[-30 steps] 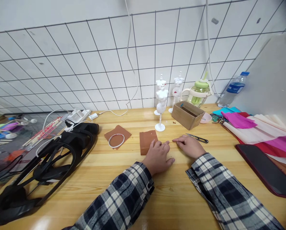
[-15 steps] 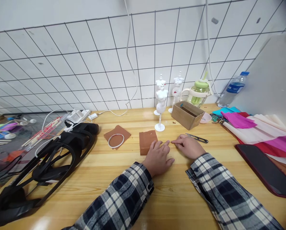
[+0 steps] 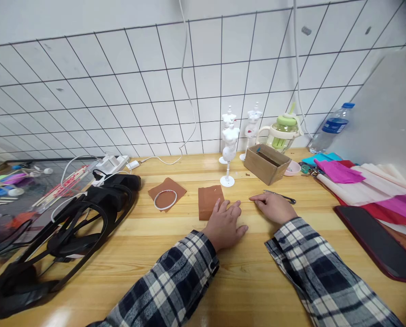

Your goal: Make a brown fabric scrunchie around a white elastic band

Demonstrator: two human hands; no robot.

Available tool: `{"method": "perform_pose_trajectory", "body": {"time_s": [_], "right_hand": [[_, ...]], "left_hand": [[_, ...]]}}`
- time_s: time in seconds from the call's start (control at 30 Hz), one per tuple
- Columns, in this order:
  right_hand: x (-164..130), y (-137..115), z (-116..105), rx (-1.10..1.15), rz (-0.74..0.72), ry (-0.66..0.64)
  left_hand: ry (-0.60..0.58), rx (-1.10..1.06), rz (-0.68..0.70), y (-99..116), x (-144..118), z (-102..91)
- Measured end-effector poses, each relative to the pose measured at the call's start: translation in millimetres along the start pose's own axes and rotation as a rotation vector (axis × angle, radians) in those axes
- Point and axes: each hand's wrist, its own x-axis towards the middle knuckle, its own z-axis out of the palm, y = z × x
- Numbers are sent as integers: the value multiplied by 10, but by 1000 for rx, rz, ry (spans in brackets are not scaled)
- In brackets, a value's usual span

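Observation:
My left hand (image 3: 225, 223) lies flat on the wooden table (image 3: 175, 254), fingers spread, its fingertips on the near right corner of a folded brown cloth square (image 3: 208, 200). My right hand (image 3: 274, 206) rests palm down on the table to its right, holding nothing, its fingers just short of a small pair of black thread snips (image 3: 282, 196). A second brown cloth piece (image 3: 166, 188) with a white ring (image 3: 165, 200) on it lies left of the folded square. A white miniature mannequin on a stand (image 3: 229, 154) is just behind the cloth.
Two more mannequins (image 3: 251, 127), a cardboard box (image 3: 266, 162), a green-lidded cup (image 3: 283, 131) and a water bottle (image 3: 329, 128) stand at the back. Coloured paper sheets (image 3: 369, 186) and a dark tablet (image 3: 376, 240) lie at right. A black strapped headset (image 3: 70, 222) and cables lie at left.
My right hand has slid a little to the right, away from my left hand and toward the snips. The left hand has stayed on the cloth.

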Motion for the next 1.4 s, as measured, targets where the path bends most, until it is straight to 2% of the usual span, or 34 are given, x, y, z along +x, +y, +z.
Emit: {"method": "perform_pose_trajectory", "body": {"time_s": [0.27,0.57,0.7,0.77,0.83,0.93,1.03,1.13,1.23,1.33,1.4], "right_hand": [[-21,-75,-14,-126,47,45],[7,-24,15,-83,31,60],[17,23,39,-52,15,62],[11,21,36,-47,5,95],[-3,-12,24,-48,-11,165],[-34,-131,14,-34,-104,293],[-82,-335,47,17,-285,309],[-153,-594,133,70,-443,242],[-232,-824,235,79,-523,171],[-285,-939,297,54,-621,69],[-299,-950,301,28,-676,25]], "left_hand": [[5,-26,1,-12,-14,28],[14,-23,11,9,-19,16],[78,0,4,32,-31,-172],[119,-12,-31,-69,-79,-326],[145,-47,-103,-272,-168,-470],[272,-94,-216,-648,-341,-582],[278,-128,-204,-869,-469,-554],[253,-174,-234,-848,-504,-481],[170,-220,-164,-741,-493,-452],[101,-247,-79,-702,-485,-452],[86,-260,-90,-719,-485,-443]]}}
